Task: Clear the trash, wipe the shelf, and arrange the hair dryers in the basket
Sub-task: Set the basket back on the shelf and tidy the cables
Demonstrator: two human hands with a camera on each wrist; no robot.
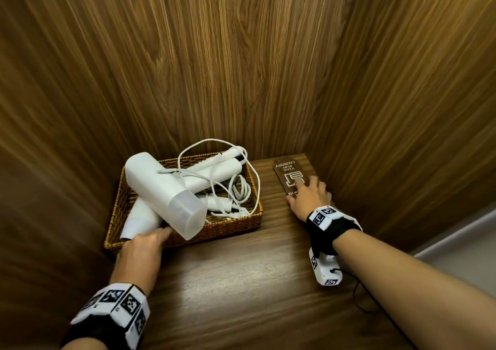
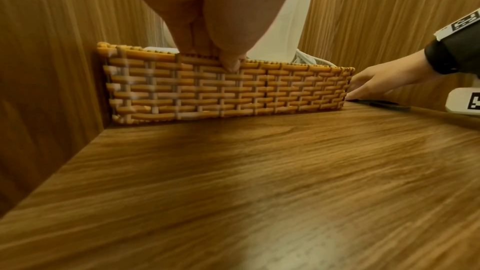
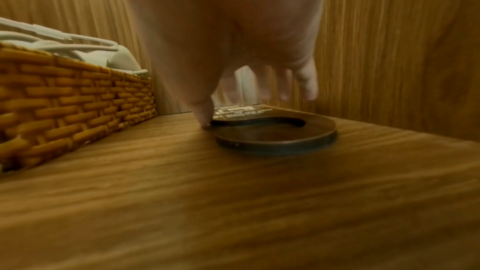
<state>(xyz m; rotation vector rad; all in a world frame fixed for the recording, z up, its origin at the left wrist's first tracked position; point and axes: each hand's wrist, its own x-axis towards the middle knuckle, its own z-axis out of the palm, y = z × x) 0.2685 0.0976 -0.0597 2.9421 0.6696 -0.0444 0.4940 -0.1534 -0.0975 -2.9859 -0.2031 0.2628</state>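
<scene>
- Nearest my view, the wood-grain shelf [image 1: 241, 277] runs smooth and dark, with ribbed wood panels rising behind it.
- On it sits the woven wicker basket [image 1: 230, 225], rectangular and shallow, holding two white, smooth hair dryers [image 1: 161, 188] and looped white cords [image 1: 239, 188].
- I see my left hand [image 1: 142, 247] at the basket's near rim, fingers curled over the weave, thumb pressed outside, gripping it.
- Right of the basket, my right hand [image 1: 308, 196] lies spread, flat and relaxed, on a dark door-hanger sign [image 1: 288, 172] with a ring end.
- Whether it pinches the sign is blurred; probably just resting.
</scene>
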